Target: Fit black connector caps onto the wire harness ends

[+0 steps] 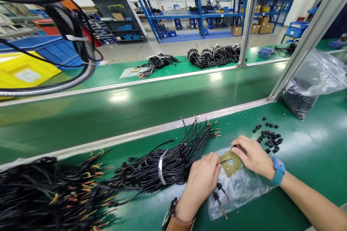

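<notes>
My left hand (pixel 203 177) is closed on a black cable (pixel 224 161), whose bared yellowish end lies over a square brass-coloured plate (pixel 232 169) with a hole in its middle. At the plate's far edge, my right hand (pixel 253 157) pinches a small black part, mostly covered by the fingers. Under the plate is a clear plastic bag (pixel 244 189) lying flat. Two black cable ends (pixel 216 195) with bare coloured wires stick out below my left hand. A tied bundle of black cables (pixel 151 166) lies left of that hand.
Several small black pieces (pixel 269 136) are scattered beyond my right hand. A big heap of cables (pixel 35 191) fills the near left. Behind runs a metal rail (pixel 162 129), with an upright post (pixel 303 39) and a filled plastic bag (pixel 300 95) at right. Corrugated tubing (pixel 86 65) hangs upper left.
</notes>
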A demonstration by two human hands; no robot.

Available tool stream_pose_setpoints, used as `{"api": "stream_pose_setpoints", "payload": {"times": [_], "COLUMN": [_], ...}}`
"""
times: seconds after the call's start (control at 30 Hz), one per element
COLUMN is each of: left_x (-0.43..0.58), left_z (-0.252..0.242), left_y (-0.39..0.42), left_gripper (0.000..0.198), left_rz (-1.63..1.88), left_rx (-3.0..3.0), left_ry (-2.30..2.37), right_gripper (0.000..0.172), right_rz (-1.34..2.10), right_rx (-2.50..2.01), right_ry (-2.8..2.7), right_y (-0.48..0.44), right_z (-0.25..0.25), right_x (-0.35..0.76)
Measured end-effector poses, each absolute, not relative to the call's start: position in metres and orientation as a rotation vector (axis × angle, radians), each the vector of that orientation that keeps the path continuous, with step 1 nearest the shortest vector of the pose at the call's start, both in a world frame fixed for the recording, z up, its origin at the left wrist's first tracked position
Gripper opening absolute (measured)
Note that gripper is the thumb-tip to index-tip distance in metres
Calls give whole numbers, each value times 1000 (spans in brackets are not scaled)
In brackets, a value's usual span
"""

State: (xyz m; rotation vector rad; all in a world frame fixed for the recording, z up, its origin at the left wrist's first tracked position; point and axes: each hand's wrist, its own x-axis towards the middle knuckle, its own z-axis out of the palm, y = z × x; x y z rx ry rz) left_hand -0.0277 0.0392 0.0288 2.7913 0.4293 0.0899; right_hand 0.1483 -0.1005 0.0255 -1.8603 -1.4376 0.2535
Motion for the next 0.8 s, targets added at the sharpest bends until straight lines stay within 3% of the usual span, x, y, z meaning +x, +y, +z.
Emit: {"api": "stream_pose_setpoints", "payload": {"times": [0.3,0.53,0.8], "left_x": [-25,-25,-25], "left_z": [8,6,5], "left_y": [41,41,40], "left_gripper": [13,13,13], "left_rz": [636,639,614], "left_rx": [2414,2447,2480], "left_ry": [511,489,480], "right_gripper": [30,41,39], "right_rz": [725,875,873], "right_rx": [-1586,-1479,-1464], "right_ry": [-933,-843,-834], "right_y": [-96,-93,-94], "right_z": [6,3,5], "right_x": [153,151,150]}}
